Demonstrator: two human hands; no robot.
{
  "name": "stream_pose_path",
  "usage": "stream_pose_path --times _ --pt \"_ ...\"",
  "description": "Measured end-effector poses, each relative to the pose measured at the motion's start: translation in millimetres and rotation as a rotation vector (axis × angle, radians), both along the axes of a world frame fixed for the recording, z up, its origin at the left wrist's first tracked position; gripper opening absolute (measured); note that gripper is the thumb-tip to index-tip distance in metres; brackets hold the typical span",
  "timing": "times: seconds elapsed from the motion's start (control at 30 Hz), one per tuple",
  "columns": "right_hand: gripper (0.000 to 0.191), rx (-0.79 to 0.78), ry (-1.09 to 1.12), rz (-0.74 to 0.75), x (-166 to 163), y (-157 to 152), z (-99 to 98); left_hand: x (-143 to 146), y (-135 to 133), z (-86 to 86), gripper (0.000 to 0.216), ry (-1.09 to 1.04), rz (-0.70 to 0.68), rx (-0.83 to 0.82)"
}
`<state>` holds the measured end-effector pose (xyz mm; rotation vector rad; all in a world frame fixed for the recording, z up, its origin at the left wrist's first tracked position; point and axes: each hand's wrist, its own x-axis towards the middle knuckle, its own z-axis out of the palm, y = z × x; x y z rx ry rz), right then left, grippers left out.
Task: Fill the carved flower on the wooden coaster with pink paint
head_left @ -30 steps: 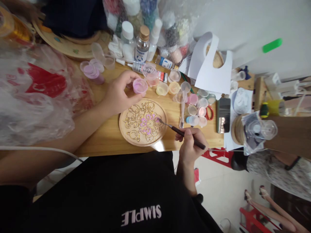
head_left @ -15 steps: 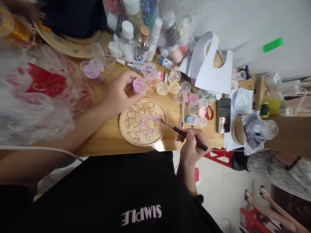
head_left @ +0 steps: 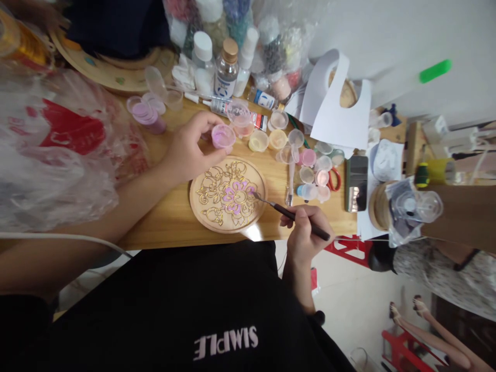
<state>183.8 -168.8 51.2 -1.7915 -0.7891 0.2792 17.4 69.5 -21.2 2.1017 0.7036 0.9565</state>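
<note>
On the wooden table lies an oval wooden plaque (head_left: 201, 209) with a raised gold flower outline, some petals filled in purple. My left hand (head_left: 194, 147) is closed around a small plastic cup (head_left: 223, 137) of purple paint, tilted just above the plaque's top edge. Between the fingers of my right hand (head_left: 308, 230) is a palette knife (head_left: 298, 216) with a dark handle. Its thin metal tip meets the petals at the flower's right side; whether it presses on the surface, I cannot tell.
Several small open paint cups (head_left: 278, 139) stand right of the plaque. Behind are bottles (head_left: 227, 72), a glue tube (head_left: 220, 107) and white paper (head_left: 337, 113). A phone (head_left: 356, 183) and red scissors (head_left: 335, 179) lie at right. Plastic bags (head_left: 70, 155) fill the left. Another person (head_left: 437, 274) sits at right.
The knife tip and my right hand have shifted very slightly left across the petals. My left hand and the cup stay in place.
</note>
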Motion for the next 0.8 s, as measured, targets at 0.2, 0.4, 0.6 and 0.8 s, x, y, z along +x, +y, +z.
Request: stream_pose_path --times 0.2,0.4,0.6,0.8 --pt "0.023 0.019 -0.028 -0.008 4.7 1.3 -3.1 -0.2 -0.1 0.0 0.034 -0.007 -0.003 -0.007" --pt "0.022 0.043 0.015 0.019 2.0 1.6 -3.3 0.0 -0.8 1.1 0.033 -0.016 -0.011 0.005" --pt "0.025 -0.009 -0.016 0.011 1.5 -0.7 -2.8 0.5 -0.7 2.2 0.033 0.019 0.007 -0.032" --pt "0.027 -0.037 -0.024 0.017 0.9 -1.6 -0.7 0.5 -0.9 3.1 0.032 0.028 0.003 -0.032"
